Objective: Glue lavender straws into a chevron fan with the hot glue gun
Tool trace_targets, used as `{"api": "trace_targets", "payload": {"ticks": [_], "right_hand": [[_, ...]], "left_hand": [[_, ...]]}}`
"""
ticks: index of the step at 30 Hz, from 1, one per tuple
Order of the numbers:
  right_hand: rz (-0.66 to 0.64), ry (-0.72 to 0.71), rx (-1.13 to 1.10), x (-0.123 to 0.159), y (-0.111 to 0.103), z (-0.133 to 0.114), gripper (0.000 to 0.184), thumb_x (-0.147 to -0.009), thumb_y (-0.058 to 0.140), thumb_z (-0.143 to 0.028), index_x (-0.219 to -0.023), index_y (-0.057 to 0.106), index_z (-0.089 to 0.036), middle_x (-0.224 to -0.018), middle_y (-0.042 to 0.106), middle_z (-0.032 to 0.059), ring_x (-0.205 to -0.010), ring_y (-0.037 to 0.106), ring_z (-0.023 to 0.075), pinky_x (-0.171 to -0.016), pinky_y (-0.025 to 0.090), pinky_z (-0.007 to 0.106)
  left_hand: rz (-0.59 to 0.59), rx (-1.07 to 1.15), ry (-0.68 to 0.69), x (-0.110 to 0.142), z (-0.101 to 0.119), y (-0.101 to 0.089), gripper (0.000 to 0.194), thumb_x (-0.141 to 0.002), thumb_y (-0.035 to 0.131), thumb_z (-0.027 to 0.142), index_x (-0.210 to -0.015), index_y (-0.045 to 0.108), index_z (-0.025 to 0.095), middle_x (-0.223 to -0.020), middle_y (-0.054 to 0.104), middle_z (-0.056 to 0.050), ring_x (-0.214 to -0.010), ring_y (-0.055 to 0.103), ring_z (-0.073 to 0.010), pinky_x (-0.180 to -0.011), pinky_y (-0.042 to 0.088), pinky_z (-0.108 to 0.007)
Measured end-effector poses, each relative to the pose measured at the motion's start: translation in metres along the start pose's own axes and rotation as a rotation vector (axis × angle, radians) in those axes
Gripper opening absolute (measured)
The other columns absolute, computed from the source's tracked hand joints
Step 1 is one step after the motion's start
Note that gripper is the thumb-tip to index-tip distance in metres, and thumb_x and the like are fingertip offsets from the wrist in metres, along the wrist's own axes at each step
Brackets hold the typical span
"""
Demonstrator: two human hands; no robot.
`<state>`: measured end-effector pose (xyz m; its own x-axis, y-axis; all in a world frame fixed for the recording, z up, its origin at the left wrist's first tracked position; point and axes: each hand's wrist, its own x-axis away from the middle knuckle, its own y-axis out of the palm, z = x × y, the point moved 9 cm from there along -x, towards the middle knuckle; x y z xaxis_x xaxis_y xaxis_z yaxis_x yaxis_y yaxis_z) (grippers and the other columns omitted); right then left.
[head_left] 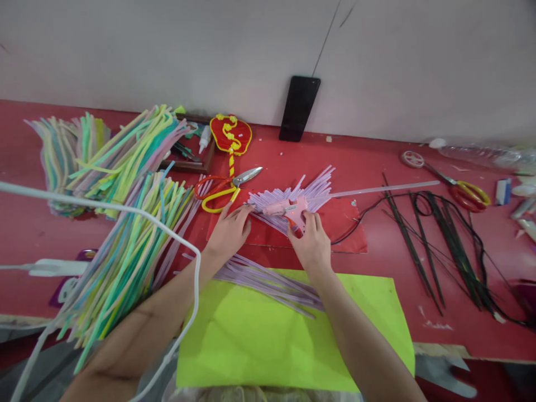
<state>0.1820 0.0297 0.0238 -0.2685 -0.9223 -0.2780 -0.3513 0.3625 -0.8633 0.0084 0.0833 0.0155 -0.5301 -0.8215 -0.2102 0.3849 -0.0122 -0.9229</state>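
The right hand (313,241) has its grip clenched on the glue gun (288,210), nozzle over the fanned purple stems (312,192) on the counter (377,167). The left hand (229,231), grip released, presses them flat. More stems (268,279) lie unglued, so gluing looks partway.

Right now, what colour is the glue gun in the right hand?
Pink, with an orange trigger. The glue gun is held by the right hand over lilac pipe cleaners; head view.

- Red table (377,167)
- Lime-green sheet (259,340) at its near edge
- Red sheet (347,223) mid-table
- Orange-handled scissors (226,187)
- Dark wire stems (439,234)
- Multicoloured pipe cleaners (125,245)
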Motion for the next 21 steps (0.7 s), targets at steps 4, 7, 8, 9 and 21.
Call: {"api": "trace_targets", "payload": {"ticks": [4,7,8,9,21], "right_hand": [[-0.014,0.018,-0.027,-0.0008,0.0023,0.0017,0.032,-0.084,0.051,-0.034,-0.111,0.052,-0.017,-0.108,0.061,0.0121,-0.090,0.062,0.0247,-0.057,0.047,0.031],[-0.020,0.025,-0.049,-0.0010,0.0029,0.0020,0.031,-0.083,0.051,-0.034,-0.110,0.052,-0.018,-0.108,0.060,0.0120,-0.091,0.062,0.0251,-0.058,0.047,0.031],[-0.022,0.026,-0.053,-0.0010,0.0031,0.0021,0.031,-0.083,0.051,-0.033,-0.109,0.052,-0.018,-0.108,0.060,0.0120,-0.091,0.062,0.0252,-0.058,0.047,0.031],[-0.025,0.027,-0.055,-0.0010,0.0033,0.0021,0.030,-0.083,0.051,-0.033,-0.109,0.052,-0.018,-0.108,0.060,0.0121,-0.092,0.062,0.0254,-0.058,0.047,0.031],[-0.032,0.026,-0.055,0.0003,0.0045,0.0034,0.030,-0.083,0.049,-0.031,-0.110,0.052,-0.018,-0.111,0.060,0.0120,-0.092,0.062,0.0254,-0.057,0.046,0.031]], "left_hand": [[-0.016,-0.001,0.001,0.0008,0.0007,0.0010,0.036,-0.088,0.041,0.011,-0.123,0.049,0.014,-0.122,0.064,-0.009,-0.117,0.057,-0.0198,-0.113,0.027,-0.043],[-0.031,0.000,-0.002,0.0014,0.0005,0.0023,0.037,-0.088,0.041,0.011,-0.124,0.048,0.013,-0.123,0.063,-0.010,-0.119,0.056,-0.0204,-0.113,0.026,-0.044],[-0.032,0.002,-0.005,0.0016,0.0003,0.0025,0.037,-0.088,0.041,0.011,-0.124,0.047,0.013,-0.124,0.063,-0.010,-0.120,0.056,-0.0204,-0.113,0.026,-0.045],[-0.032,0.004,-0.007,0.0017,0.0000,0.0027,0.038,-0.088,0.041,0.011,-0.125,0.047,0.014,-0.124,0.063,-0.010,-0.120,0.056,-0.0204,-0.113,0.026,-0.045],[-0.040,0.006,-0.004,0.0014,-0.0001,0.0044,0.039,-0.087,0.041,0.011,-0.125,0.047,0.013,-0.126,0.061,-0.010,-0.121,0.055,-0.0201,-0.114,0.026,-0.044]]}}
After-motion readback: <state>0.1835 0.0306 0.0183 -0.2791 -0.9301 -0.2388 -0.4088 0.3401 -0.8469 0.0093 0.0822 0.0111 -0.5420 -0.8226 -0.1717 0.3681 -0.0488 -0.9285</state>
